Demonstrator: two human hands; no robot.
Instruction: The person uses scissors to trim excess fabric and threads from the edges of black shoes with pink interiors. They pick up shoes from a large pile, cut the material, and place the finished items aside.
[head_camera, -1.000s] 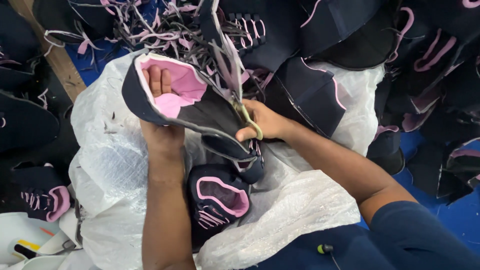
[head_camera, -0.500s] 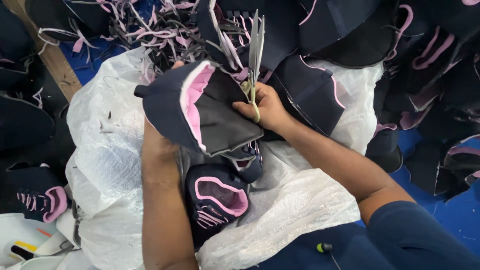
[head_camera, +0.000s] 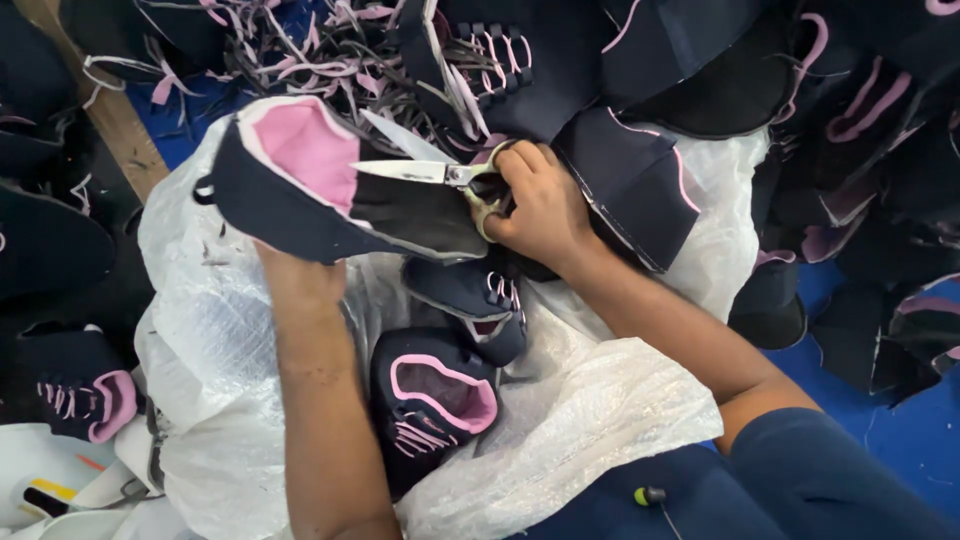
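My left hand is pushed up inside a dark navy shoe upper with pink lining and holds it up over my lap. My right hand grips a pair of scissors whose blades are parted and point left, lying across the upper's edge near the pink lining. Below the held piece, two more navy shoe uppers lie on the white plastic sheet: a small one and one with a pink-rimmed opening.
A white plastic sheet covers my lap. Piles of navy and pink shoe uppers surround it at the top and right. Cut strips of pink and dark trim lie tangled at the top. More uppers sit at the left.
The scissors swung from pointing upward to pointing left across the upper. My left hand turned the upper so its pink lining faces up and left.
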